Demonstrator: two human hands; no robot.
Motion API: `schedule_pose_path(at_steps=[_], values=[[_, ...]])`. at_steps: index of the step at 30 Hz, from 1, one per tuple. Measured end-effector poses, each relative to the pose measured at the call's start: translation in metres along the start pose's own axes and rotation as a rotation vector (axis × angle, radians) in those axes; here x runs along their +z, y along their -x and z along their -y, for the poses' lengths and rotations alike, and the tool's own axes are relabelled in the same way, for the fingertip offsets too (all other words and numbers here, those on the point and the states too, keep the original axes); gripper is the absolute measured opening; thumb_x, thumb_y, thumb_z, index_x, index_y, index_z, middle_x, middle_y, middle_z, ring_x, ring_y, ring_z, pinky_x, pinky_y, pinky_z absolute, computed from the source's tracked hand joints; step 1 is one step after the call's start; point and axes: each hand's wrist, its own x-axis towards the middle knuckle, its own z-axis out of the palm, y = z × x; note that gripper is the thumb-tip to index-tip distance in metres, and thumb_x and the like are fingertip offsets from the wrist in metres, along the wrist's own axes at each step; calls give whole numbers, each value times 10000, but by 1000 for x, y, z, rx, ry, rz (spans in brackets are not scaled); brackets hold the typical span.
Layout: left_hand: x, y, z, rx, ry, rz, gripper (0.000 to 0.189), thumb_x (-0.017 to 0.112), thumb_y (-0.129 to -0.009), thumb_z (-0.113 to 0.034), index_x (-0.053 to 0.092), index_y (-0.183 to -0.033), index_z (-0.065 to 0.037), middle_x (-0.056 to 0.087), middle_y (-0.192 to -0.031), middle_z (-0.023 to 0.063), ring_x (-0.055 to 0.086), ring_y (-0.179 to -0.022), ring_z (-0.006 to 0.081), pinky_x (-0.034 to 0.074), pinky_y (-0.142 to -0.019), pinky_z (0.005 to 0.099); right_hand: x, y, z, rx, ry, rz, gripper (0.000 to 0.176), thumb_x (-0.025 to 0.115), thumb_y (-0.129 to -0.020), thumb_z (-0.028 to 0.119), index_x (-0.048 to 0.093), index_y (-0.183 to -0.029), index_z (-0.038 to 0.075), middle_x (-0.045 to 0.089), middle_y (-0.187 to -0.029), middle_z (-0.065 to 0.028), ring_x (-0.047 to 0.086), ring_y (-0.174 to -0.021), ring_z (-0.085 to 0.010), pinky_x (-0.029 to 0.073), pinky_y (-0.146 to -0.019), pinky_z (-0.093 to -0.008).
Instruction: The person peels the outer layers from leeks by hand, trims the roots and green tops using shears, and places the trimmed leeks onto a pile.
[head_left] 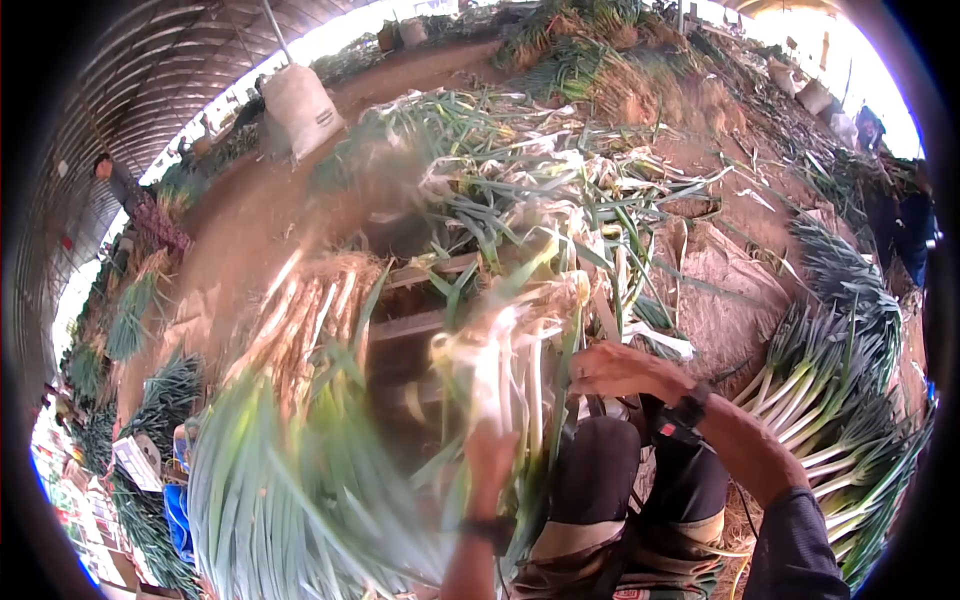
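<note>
The bunch of long leeks with white stalks and green tops [505, 350] is in the middle, just in front of the person's knees. It stands up a bit and leans away. It looks all blurry, so I think it is moving fast.

The right hand [622, 370] is on the side of the bunch. Its fingers are bent in and pinch the stalks. A black watch with a red spot [685, 410] sits on that wrist. The left hand [490, 450] is under the bunch, down low. It is too blurry, so I cannot tell if its fingers are open or closed.

I think the step in hand is cleaning the leeks by pulling off the old outer skins. The next move calls for a tight hold down low and a soft pull, so no stalk snaps.

A neat pile of clean white-and-green leeks [835, 370] lies to the right. Pale wooden slats [425, 325] sit just behind the bunch. A messy heap of torn leaves and skins [520, 170] lies behind those. Far back stands a white sack [300, 105] on the brown dirt floor [250, 220]. Another person [125, 185] is far off at the left.
</note>
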Motion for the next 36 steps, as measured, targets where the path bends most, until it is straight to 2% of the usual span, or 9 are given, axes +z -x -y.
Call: schedule_pose_path(at_steps=[2, 7, 11, 16, 22, 24, 26, 30, 36], values=[[18, -7, 29, 5, 44, -45, 458, 755, -740, -248, 674, -1105, 17, 722, -895, 155, 668, -740, 235, 527, -652, 380, 24, -29, -29, 31, -192, 31, 356, 586, -977, 382, 640, -1032, 34, 665, -898, -124, 651, -853, -253, 525, -780, -404], [9, -7, 37, -33, 255, 55, 341, 675, -817, -361, 662, -874, -26, 670, -917, 223, 655, -867, 414, 504, -761, 508, 46, -69, -46, 86, -124, 119, 486, 629, -943, 482, 659, -1102, 23, 657, -926, -131, 640, -877, -251, 524, -792, -382], [14, -13, 45, 12, -75, -27, 306, 707, -836, -301, 690, -978, -31, 697, -735, 86, 648, -630, 177, 516, -566, 340, 40, -69, -35, 180, -399, 60, 486, 703, -903, 439, 674, -1157, 25, 663, -938, -109, 643, -889, -230, 531, -787, -370], [20, -16, 43, 85, -162, -80, 331, 732, -837, -357, 690, -969, -56, 715, -799, 131, 681, -699, 265, 538, -631, 397, 62, -81, -49, 162, -855, 13, 375, 757, -875, 263, 681, -1104, -24, 667, -975, -82, 602, -949, -161, 507, -828, -333], [-9, -3, -6, 1, -102, -24, 196, 577, -921, -240, 691, -930, -81, 714, -949, 193, 684, -884, 416, 542, -809, 518, 77, -84, -65, 92, -620, -46, 334, 694, -935, 307, 701, -1124, 32, 632, -1025, -68, 562, -970, -148, 474, -821, -330], [3, -10, 24, 95, 370, -2, 195, 558, -935, -221, 693, -942, -80, 710, -919, 181, 682, -882, 401, 549, -825, 513, 70, -78, -60, -225, -305, -153, 354, 683, -955, 352, 722, -1113, 37, 615, -855, -46, 561, -822, -120, 479, -737, -318], [8, -20, 41, 122, 568, -1, 190, 558, -944, -213, 697, -995, -94, 703, -867, 159, 684, -842, 355, 562, -792, 481, 54, -80, -48, -66, -664, 74, 367, 685, -958, 362, 732, -1101, 28, 633, -799, -33, 585, -745, -112, 482, -658, -309], [-9, -31, 50, 224, 377, -53, 195, 713, -867, -239, 722, -901, -48, 686, -691, 65, 639, -592, 167, 515, -535, 332, 33, -72, -8, 21, -836, 106, 399, 698, -950, 392, 748, -1065, 13, 685, -770, -21, 652, -666, -108, 482, -536, -262], [-50, -20, -5, 146, 310, 46, 361, 770, -837, -350, 713, -884, 3, 663, -668, 31, 576, -519, 107, 428, -426, 274, 26, -64, 44, -28, -945, -93, 332, 671, -937, 368, 711, -1055, 61, 610, -766, -32, 567, -610, -102, 462, -477, -229]])
